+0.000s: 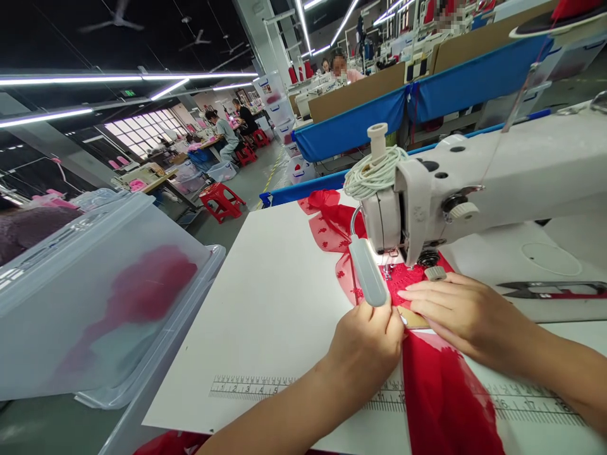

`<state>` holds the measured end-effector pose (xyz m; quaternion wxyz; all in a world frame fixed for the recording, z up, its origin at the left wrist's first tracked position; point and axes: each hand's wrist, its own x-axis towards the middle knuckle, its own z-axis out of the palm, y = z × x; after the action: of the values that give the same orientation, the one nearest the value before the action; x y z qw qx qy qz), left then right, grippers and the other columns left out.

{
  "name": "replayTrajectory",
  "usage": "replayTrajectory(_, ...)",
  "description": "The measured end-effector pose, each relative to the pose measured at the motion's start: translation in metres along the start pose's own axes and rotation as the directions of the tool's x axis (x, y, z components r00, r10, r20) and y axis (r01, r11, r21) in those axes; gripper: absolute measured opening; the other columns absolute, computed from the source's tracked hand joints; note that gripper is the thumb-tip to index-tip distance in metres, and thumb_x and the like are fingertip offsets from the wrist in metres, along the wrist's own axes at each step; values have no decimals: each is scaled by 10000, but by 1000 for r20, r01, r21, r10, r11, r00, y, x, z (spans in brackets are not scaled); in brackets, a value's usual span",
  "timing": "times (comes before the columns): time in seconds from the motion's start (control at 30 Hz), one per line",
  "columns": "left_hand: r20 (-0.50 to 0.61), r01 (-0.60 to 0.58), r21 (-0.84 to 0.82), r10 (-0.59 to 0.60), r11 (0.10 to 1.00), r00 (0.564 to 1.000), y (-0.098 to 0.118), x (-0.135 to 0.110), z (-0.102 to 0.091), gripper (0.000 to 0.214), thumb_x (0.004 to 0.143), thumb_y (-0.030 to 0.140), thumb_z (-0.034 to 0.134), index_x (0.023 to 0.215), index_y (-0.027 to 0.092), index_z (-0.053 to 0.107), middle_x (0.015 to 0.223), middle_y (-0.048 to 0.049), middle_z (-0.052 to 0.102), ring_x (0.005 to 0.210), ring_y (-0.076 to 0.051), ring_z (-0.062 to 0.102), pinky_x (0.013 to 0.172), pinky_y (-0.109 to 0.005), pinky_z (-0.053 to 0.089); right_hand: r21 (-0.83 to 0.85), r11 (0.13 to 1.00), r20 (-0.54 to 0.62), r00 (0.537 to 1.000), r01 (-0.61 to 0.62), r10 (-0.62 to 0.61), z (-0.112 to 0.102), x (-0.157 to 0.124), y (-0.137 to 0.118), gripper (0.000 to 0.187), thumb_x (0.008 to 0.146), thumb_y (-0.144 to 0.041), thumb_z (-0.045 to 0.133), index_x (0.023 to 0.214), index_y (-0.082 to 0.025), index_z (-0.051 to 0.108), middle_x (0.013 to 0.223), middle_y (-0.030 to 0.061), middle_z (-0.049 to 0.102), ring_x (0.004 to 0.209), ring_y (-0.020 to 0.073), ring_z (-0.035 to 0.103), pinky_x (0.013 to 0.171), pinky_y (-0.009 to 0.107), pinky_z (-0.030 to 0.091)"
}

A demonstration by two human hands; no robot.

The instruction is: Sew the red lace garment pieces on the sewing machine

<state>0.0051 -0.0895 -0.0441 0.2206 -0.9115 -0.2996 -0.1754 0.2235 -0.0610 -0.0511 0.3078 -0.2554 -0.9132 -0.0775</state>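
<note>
A white sewing machine point(493, 170) stands over red lace fabric point(403, 278), which lies beneath its needle area. My left hand point(367, 338) is closed at the near edge of this fabric, just below a small grey lamp point(368, 272), and its fingertips are partly hidden. Beside it, my right hand point(455, 313) lies flat on the lace with fingers stretched out. From between the hands, a long red sheer piece point(441, 392) hangs toward me over the table. More sheer red cloth with small motifs point(327, 230) trails behind the needle.
A printed ruler point(251, 387) runs along the white table point(246, 303). Black thread snips point(559, 290) lie at the right. A clear plastic bin point(61, 328) with red cloth inside stands left. Beyond are a red stool point(222, 201), blue cloth barriers point(351, 133) and seated people.
</note>
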Motion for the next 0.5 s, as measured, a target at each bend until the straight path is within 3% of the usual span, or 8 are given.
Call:
replayTrajectory(0.13, -53, 60, 2, -59, 998, 997, 3, 1, 2, 254, 932, 26, 492, 742, 164, 588, 711, -47, 624, 626, -171, 595, 509, -292, 406, -30, 999, 4, 999, 45, -45, -5, 3, 1, 340, 917, -37, 418, 964, -187, 719, 1007, 57, 794, 915, 193, 737, 808, 357, 535)
replayTrajectory(0.5, -70, 64, 20, -63, 998, 996, 5, 2, 1, 255, 926, -5, 469, 771, 152, 597, 825, -97, 692, 770, -202, 661, 607, -307, 455, -69, 997, -21, 999, 36, -38, -5, 5, 0, 359, 894, -16, 404, 963, -177, 718, 978, 62, 796, 886, 196, 737, 802, 354, 538)
